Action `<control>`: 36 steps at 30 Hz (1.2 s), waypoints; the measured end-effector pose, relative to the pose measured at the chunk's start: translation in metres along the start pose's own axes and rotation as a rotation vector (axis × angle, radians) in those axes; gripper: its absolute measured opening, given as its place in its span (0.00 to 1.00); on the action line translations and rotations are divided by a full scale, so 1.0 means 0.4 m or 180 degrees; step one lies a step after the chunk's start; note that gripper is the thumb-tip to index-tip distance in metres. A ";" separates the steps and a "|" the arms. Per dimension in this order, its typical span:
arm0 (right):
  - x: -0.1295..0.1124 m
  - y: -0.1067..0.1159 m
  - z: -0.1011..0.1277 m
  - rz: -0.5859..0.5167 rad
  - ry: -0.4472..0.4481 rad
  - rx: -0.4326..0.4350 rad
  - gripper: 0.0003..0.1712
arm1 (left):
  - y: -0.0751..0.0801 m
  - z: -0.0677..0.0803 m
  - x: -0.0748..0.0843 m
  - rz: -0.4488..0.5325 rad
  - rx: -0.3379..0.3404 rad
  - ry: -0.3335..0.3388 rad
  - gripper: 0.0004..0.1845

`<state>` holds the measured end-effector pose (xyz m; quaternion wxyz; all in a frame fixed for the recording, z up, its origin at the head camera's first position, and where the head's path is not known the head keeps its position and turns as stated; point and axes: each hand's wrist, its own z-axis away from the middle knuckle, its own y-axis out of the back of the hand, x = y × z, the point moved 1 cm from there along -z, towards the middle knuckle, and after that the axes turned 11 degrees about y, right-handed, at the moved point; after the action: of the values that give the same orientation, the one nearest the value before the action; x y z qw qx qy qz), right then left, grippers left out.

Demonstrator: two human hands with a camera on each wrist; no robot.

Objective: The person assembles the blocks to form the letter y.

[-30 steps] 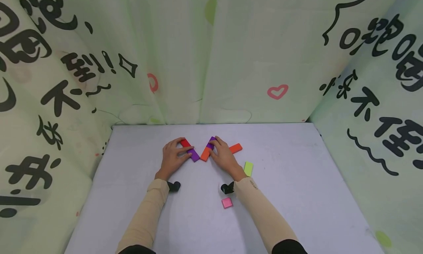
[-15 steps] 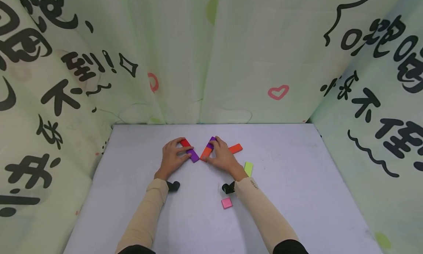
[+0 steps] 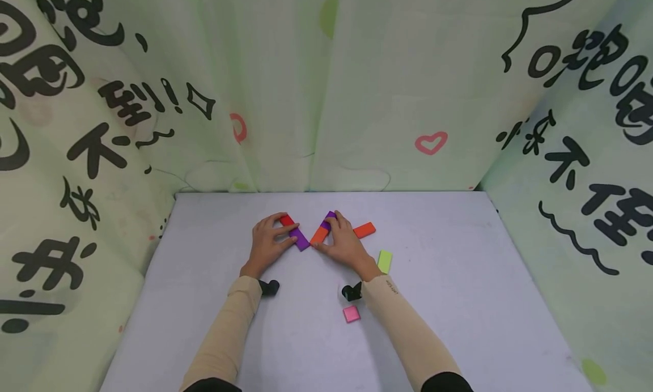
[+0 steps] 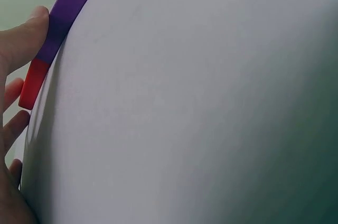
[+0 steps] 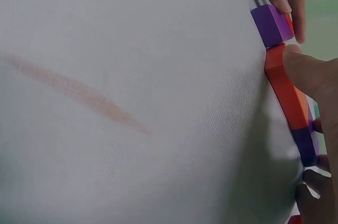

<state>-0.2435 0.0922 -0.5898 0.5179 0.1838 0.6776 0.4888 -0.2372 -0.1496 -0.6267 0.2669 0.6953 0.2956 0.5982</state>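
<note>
Left hand [image 3: 267, 243] pinches red-purple strip [image 3: 294, 233], right hand [image 3: 346, 243] pinches purple-orange strip [image 3: 322, 229]; both pressed flat on worktop [image 3: 459, 301], near ends meeting, likely for alignment.

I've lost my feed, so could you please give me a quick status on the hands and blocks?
Left hand grips red-purple row. Right hand pinches purple-orange row. Nothing between the rows.
</note>
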 end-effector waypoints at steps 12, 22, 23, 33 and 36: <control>0.015 -0.001 0.004 -0.0120 -0.0086 -0.0024 0.49 | -0.011 -0.005 -0.005 -0.0054 0.0015 0.0000 0.18; 0.015 -0.007 0.011 -0.0147 -0.0020 0.0034 0.49 | -0.006 -0.006 -0.003 -0.0026 -0.0037 0.0038 0.18; 0.015 -0.008 0.011 -0.0150 -0.0011 0.0047 0.49 | -0.005 -0.006 -0.002 -0.0017 -0.0034 0.0034 0.18; 0.016 -0.021 0.008 -0.0062 -0.0029 0.0042 0.49 | 0.000 -0.004 0.002 -0.0073 -0.0067 0.0062 0.18; 0.017 -0.022 0.009 -0.0076 -0.0050 0.0040 0.49 | -0.002 -0.005 0.002 -0.0104 -0.0120 0.0095 0.18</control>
<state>-0.2405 0.0950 -0.6007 0.5277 0.1827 0.6787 0.4769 -0.2391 -0.1485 -0.6267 0.2853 0.6763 0.2996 0.6095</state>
